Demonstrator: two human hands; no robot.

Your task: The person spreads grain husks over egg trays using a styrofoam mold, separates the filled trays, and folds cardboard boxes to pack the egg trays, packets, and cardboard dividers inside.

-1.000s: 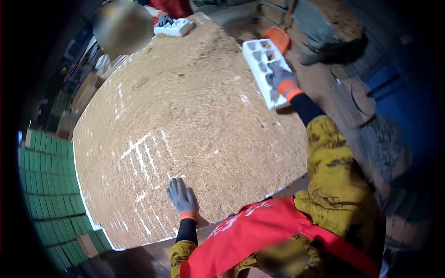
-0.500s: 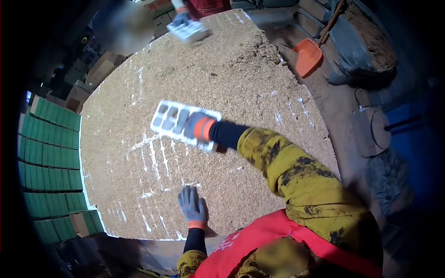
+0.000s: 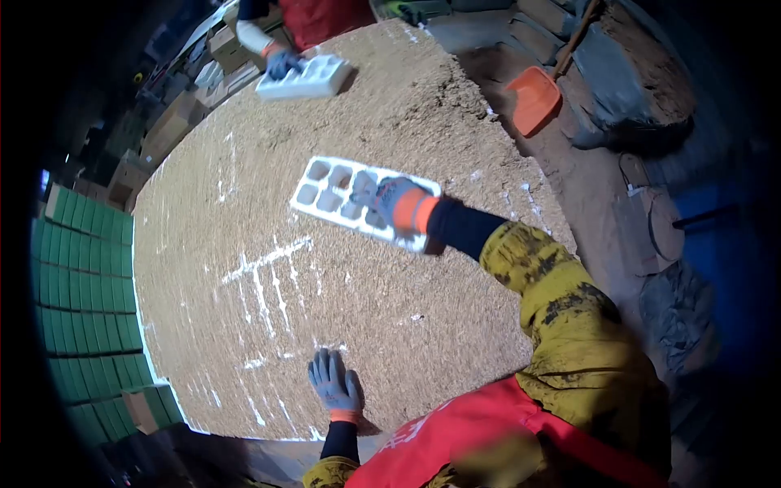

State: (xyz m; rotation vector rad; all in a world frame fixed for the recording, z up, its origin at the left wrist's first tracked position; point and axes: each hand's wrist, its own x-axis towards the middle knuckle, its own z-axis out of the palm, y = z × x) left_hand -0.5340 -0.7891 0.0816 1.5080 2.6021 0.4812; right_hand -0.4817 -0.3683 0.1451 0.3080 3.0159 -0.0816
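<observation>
My right hand [image 3: 400, 203], in a grey glove with an orange cuff, grips a white foam tray [image 3: 316, 203] with two rows of round-cornered hollows. Its fingers reach into the hollows near the tray's right end. The tray lies tilted across a broad bed of tan, grainy loose material [image 3: 423, 342]. Nearer to me, my left hand [image 3: 333, 384], gloved the same way, rests flat on that bed with its fingers stretched out. White lines [image 3: 264, 260] show through the grains between my hands.
Across the bed, a co-worker's gloved hand [image 3: 283, 63] holds another white foam tray [image 3: 305, 79]. Green boxes [image 3: 89, 285] are stacked along the left edge. Cardboard boxes [image 3: 172, 128] stand at the far left. An orange shovel [image 3: 534, 99] and filled sacks [image 3: 610, 73] lie at right.
My right hand has moved the foam tray to the right and slightly away from me. My left hand stays flat in place. The co-worker's tray has shifted left and toward me.
</observation>
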